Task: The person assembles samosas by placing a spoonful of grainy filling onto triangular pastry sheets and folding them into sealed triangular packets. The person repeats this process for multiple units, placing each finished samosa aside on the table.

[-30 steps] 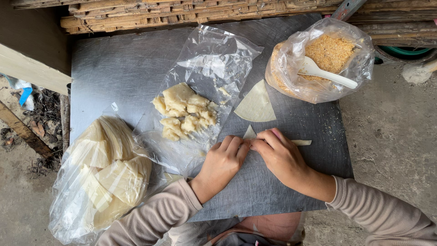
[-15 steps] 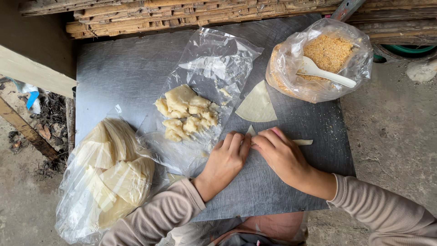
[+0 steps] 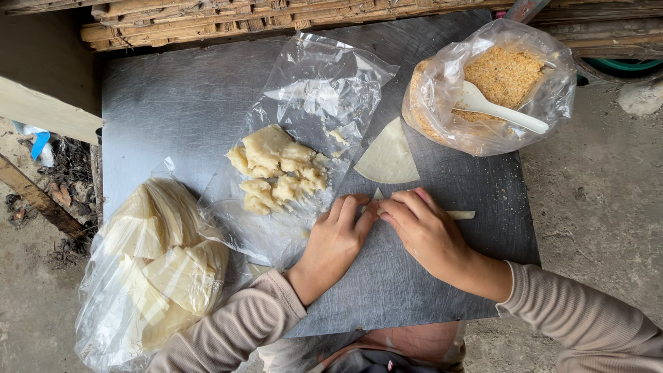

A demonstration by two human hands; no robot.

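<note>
Both hands press down on a pale dough wrapper (image 3: 461,215) lying on a grey metal sheet (image 3: 173,110); only the wrapper's corners show past my fingers. My left hand (image 3: 335,242) covers its left part, fingers bent over it. My right hand (image 3: 425,231) lies over its right part, fingertips meeting the left ones. A second wedge-shaped wrapper (image 3: 388,160) lies flat just beyond the hands.
A clear plastic sheet (image 3: 324,83) holds several folded dumpling pieces (image 3: 276,169). At the left sits a bag of stacked wrappers (image 3: 155,266). A bag of crumbly orange-brown filling (image 3: 501,76) with a white spoon (image 3: 497,110) stands far right. Bamboo slats (image 3: 276,14) run along the back.
The hands have stayed on the wrapper with only slight finger shifts. Nothing else has moved.
</note>
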